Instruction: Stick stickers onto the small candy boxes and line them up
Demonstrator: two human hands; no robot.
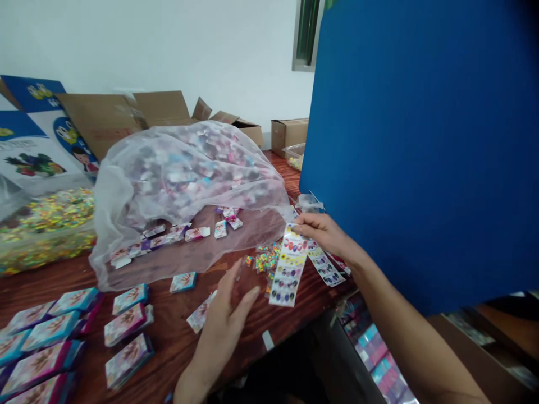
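Observation:
My right hand (323, 234) pinches the top end of a nail sticker sheet (289, 269), a white strip with rows of coloured ovals, which hangs over the table. A second sticker sheet (326, 266) lies behind it, near the right edge. My left hand (219, 321) is open, thumb and fingers apart, left of the held sheet. Partly under its fingers is a small printed box (199, 317); whether they touch I cannot tell. Small bags of colourful bits (266, 259) lie between the hands, partly covered by the sheet.
Small printed boxes (42, 359) stand in rows at front left. White netting (202, 151) covers a heap of similar boxes. A clear tub (46, 252) of colourful bits stands at left, cardboard boxes (290, 134) behind. A blue panel (412, 140) rises at right.

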